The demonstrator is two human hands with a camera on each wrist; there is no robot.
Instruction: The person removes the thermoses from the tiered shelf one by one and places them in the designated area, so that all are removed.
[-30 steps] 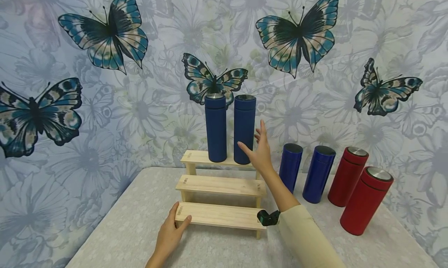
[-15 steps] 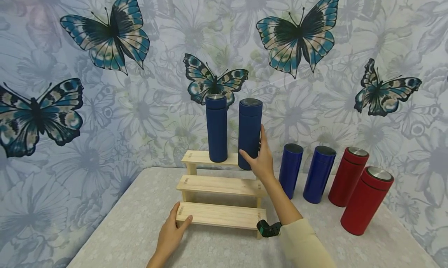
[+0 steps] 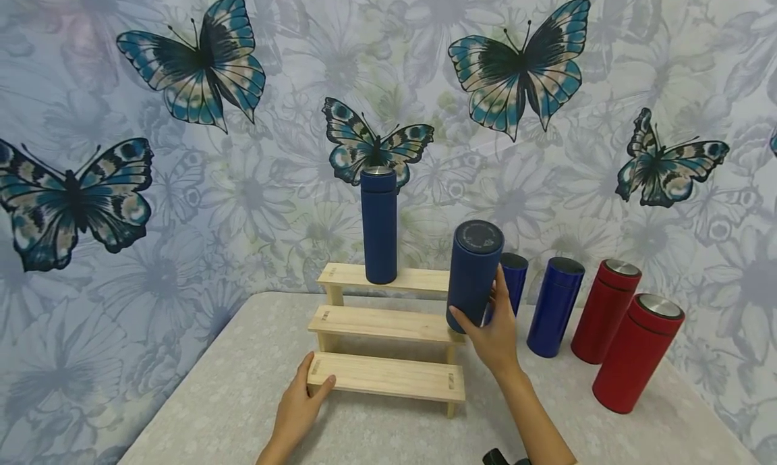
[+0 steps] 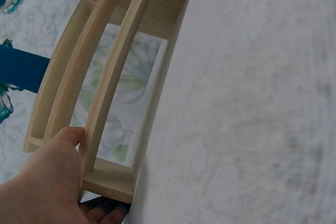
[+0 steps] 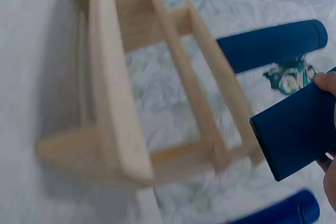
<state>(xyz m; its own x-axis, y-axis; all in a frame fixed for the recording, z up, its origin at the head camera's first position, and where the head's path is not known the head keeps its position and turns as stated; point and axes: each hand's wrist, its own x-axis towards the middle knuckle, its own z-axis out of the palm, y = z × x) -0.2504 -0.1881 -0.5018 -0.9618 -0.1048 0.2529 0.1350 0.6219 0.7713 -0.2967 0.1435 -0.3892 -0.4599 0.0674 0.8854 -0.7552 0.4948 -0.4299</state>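
Observation:
A dark blue thermos bottle [image 3: 473,276] with a dark round lid is held in my right hand [image 3: 499,343], thumb on its left side and fingers on the right. It is in the air by the right end of the stand, its lid tipped toward me; its flat base shows in the right wrist view [image 5: 265,148]. My left hand [image 3: 299,404] grips the left end of the lowest step of a three-tier wooden stand [image 3: 388,377], thumb on the front edge. In the left wrist view, fingers [image 4: 107,212] reach round the stand's end. Another dark blue thermos [image 3: 380,229] stands upright on the top step.
Right of the stand, a glossy blue bottle [image 3: 514,272] is partly hidden behind the held thermos. Beside it stand another glossy blue bottle [image 3: 554,310] and two red bottles, one farther back [image 3: 603,313] and one nearer [image 3: 637,357]. A butterfly-patterned wall [image 3: 273,202] rises behind the table [image 3: 218,377].
My right hand has taken hold of the right-hand dark blue thermos and lifted it off the top step, moving it right, down and toward me. My left hand has stayed on the stand.

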